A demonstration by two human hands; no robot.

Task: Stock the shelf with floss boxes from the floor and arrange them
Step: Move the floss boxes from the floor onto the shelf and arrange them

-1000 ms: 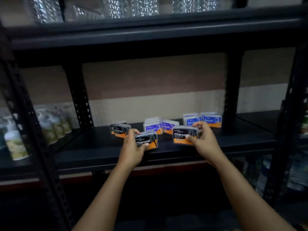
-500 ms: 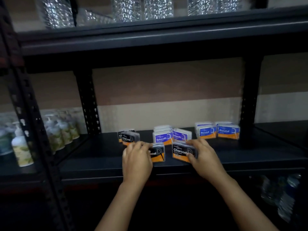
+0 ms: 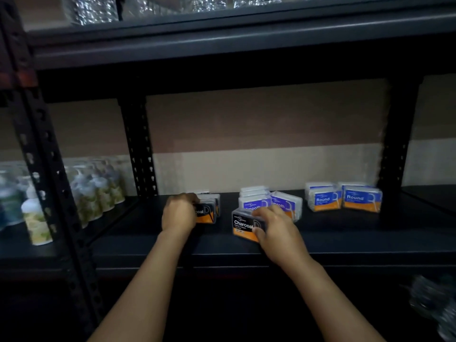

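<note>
On the dark shelf (image 3: pixel 345 240) my left hand (image 3: pixel 179 213) grips a black-and-orange Charcoal floss box (image 3: pixel 207 213), pressed against other Charcoal boxes behind it at the left of the row. My right hand (image 3: pixel 278 230) holds a second Charcoal floss box (image 3: pixel 243 225) upright on the shelf, just in front of the purple Smooth floss boxes (image 3: pixel 283 204). Two stacks of blue Round floss boxes (image 3: pixel 345 197) stand further right. My left hand hides most of its box.
Pump bottles (image 3: pixel 37 218) with green labels fill the neighbouring shelf on the left, past a black perforated upright (image 3: pixel 140 144). Another upright (image 3: pixel 394 154) stands behind the Round boxes. The shelf above (image 3: pixel 222 43) carries shiny wrapped goods. Something shiny lies at the lower right (image 3: pixel 434 304).
My left hand has carried its Charcoal box leftwards and back against the Charcoal group. My right hand has set its box down on the shelf in front of the Smooth boxes.
</note>
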